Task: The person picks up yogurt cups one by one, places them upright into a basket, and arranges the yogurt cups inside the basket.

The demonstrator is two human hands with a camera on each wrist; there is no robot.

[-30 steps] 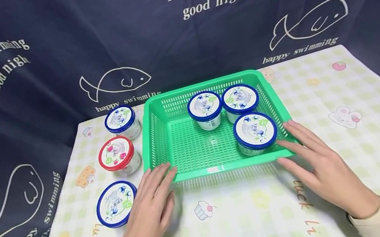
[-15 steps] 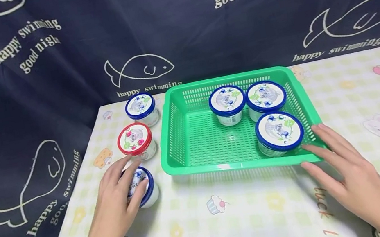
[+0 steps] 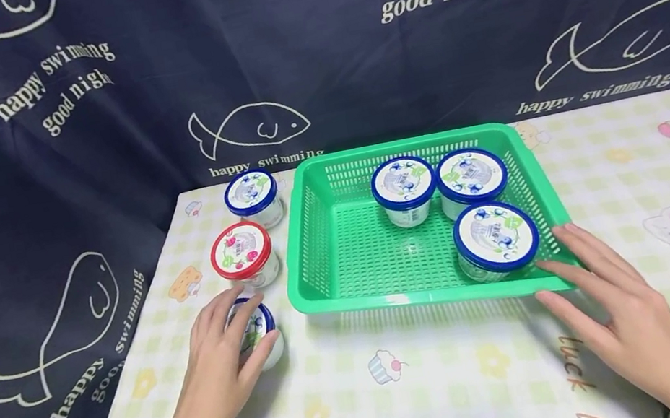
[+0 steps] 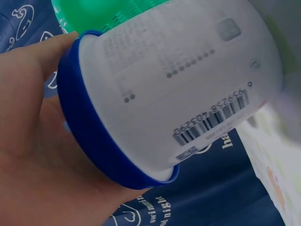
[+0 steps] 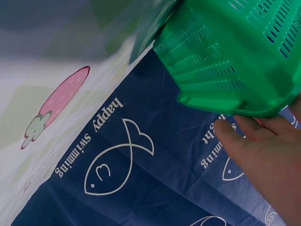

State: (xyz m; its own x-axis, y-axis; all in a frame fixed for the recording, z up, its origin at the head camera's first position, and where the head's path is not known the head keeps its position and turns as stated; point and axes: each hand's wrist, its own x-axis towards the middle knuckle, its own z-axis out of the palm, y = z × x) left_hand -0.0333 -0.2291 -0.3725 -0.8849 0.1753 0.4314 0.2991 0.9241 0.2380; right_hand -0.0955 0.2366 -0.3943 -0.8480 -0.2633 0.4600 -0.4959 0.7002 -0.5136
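At the left of the table my left hand [image 3: 217, 363] grips the lid of a white plastic tub [image 3: 274, 352] from above, thumb on one side and fingers on the other. The left wrist view shows that blue lid [image 4: 89, 122] against the palm and a barcode on the tub's side. My right hand [image 3: 638, 318] has its fingers spread, fingertips right at the near right corner of a green plastic basket [image 3: 383, 302]. Inside the basket stand three blue-lidded tubs [image 3: 403, 183], grouped toward the right.
Behind the held tub stand a red-lidded tub [image 3: 243, 249] and another blue-lidded tub [image 3: 251, 193], both left of the basket. A checked tablecloth [image 3: 431, 398] covers the table. A dark blue curtain [image 3: 355, 89] with fish drawings hangs behind it.
My left hand has left the basket's near left corner and moved left onto the nearest blue-lidded tub, which it now grips. My right hand stays at the basket's corner. The head view has shifted.
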